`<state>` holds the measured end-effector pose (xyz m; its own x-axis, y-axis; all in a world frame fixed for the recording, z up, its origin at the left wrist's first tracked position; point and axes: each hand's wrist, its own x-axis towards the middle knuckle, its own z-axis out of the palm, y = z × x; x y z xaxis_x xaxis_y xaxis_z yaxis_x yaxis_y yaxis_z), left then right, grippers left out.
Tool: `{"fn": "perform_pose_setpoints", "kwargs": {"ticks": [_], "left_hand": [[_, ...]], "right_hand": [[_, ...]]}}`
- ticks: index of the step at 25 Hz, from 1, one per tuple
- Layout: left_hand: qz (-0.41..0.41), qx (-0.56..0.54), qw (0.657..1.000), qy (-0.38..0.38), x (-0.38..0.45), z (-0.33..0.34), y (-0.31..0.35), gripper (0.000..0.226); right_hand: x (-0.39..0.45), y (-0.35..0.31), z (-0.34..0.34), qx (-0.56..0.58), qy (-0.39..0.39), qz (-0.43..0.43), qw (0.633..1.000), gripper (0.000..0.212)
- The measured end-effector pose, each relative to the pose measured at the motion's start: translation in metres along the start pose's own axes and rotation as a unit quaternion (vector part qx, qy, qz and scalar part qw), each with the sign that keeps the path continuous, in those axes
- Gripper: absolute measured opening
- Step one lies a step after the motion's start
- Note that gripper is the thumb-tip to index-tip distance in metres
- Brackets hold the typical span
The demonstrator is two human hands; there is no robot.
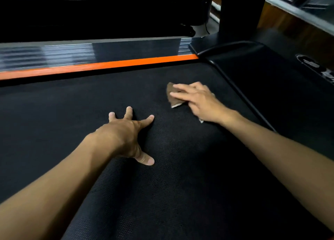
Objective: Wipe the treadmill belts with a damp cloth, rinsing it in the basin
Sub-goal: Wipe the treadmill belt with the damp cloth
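Head view. The right hand [197, 102] lies flat on a brown cloth [171, 95], fingers straight and slightly apart, pressing it onto the black textured treadmill belt [162, 185]; the cloth shows beyond the fingertips, with a pale corner emerging beside the wrist. The left hand [126, 136] is planted on the belt nearer the viewer, fingers spread wide and thumb splayed outward, holding nothing and apparently bracing the body. The cloth sits near the belt's right-hand edge, close to the dark side rail [244, 95] and apart from the orange stripe [108, 65] that borders the belt on its far side. Beyond the stripe runs a ribbed grey footrail [54, 53]; an upright post [240, 13] rises at upper right. The basin is not in view.

Judgement: the step in hand is wiping, with the stroke near the right margin. Risks from here: the flat palm holds the cloth by pressure alone, so a fast stroke could let it bunch or slip out from under the fingers; weight on the braced left hand could shift the belt if it is free to roll, upsetting balance; a cloth left unrinsed would smear dirt rather than lift it
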<state>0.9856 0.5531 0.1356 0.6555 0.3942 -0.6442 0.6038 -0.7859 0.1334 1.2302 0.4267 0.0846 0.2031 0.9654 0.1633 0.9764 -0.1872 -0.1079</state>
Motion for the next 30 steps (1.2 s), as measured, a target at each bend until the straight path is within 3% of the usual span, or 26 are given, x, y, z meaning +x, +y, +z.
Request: {"fn": "perform_pose_setpoints", "kwargs": {"ticks": [3, 5, 6, 8, 10, 12, 14, 16, 17, 19, 21, 22, 23, 26, 28, 30], "left_hand": [[0.000, 0.005, 1.000, 0.004, 0.000, 0.000, 0.000, 0.127], [0.000, 0.003, 1.000, 0.002, 0.000, -0.001, 0.001, 0.126], [0.000, 0.001, 1.000, 0.001, 0.000, -0.001, 0.000, 0.126], [0.003, 0.000, 1.000, 0.004, 0.000, 0.000, 0.000, 0.126], [0.005, 0.002, 1.000, 0.011, -0.001, 0.001, -0.001, 0.126], [0.004, 0.003, 1.000, 0.012, -0.002, 0.002, 0.000, 0.127], [0.006, 0.004, 1.000, 0.016, -0.001, 0.001, -0.001, 0.126], [0.007, 0.005, 1.000, 0.018, 0.000, 0.002, -0.002, 0.126], [0.007, 0.006, 1.000, 0.019, 0.001, 0.003, -0.002, 0.127], [0.006, 0.013, 1.000, 0.021, 0.003, 0.003, -0.002, 0.127], [0.004, 0.019, 1.000, 0.020, 0.005, 0.002, -0.001, 0.128], [0.005, 0.022, 1.000, 0.022, 0.005, 0.001, -0.001, 0.128], [0.005, 0.024, 0.999, 0.023, 0.005, 0.001, -0.002, 0.128], [0.006, 0.026, 0.999, 0.024, 0.006, 0.002, -0.003, 0.130], [0.007, 0.026, 0.999, 0.027, 0.006, 0.003, -0.003, 0.130], [0.007, 0.026, 0.999, 0.025, 0.006, 0.002, -0.002, 0.130]], "right_hand": [[-0.009, 0.058, -0.014, -0.080, 0.022, 0.203, 0.976, 0.066], [0.001, 0.057, -0.018, -0.080, 0.015, 0.343, 0.936, 0.060], [0.007, 0.042, -0.016, -0.069, 0.018, 0.364, 0.929, 0.059], [0.006, 0.005, -0.009, -0.029, 0.040, 0.302, 0.952, 0.061], [-0.021, -0.032, -0.001, 0.029, 0.041, 0.155, 0.987, 0.064], [-0.061, -0.060, 0.000, 0.085, 0.007, 0.026, 0.996, 0.066], [-0.087, -0.058, -0.005, 0.085, -0.027, -0.041, 0.995, 0.068], [-0.088, -0.027, -0.008, 0.028, -0.006, -0.045, 0.999, 0.069], [-0.083, -0.004, -0.009, -0.005, 0.018, -0.004, 1.000, 0.068], [-0.068, 0.036, -0.018, -0.032, 0.057, 0.170, 0.983, 0.066], [-0.050, 0.039, -0.023, -0.011, 0.076, 0.345, 0.936, 0.061], [-0.042, 0.022, -0.021, -0.012, 0.072, 0.364, 0.929, 0.060], [-0.038, 0.000, -0.018, -0.015, 0.065, 0.339, 0.938, 0.061], [-0.068, -0.075, -0.004, 0.009, 0.071, 0.131, 0.989, 0.062], [-0.110, -0.113, -0.001, 0.053, 0.032, 0.015, 0.998, 0.062], [-0.134, -0.109, -0.007, 0.043, 0.001, -0.049, 0.998, 0.062]]}}
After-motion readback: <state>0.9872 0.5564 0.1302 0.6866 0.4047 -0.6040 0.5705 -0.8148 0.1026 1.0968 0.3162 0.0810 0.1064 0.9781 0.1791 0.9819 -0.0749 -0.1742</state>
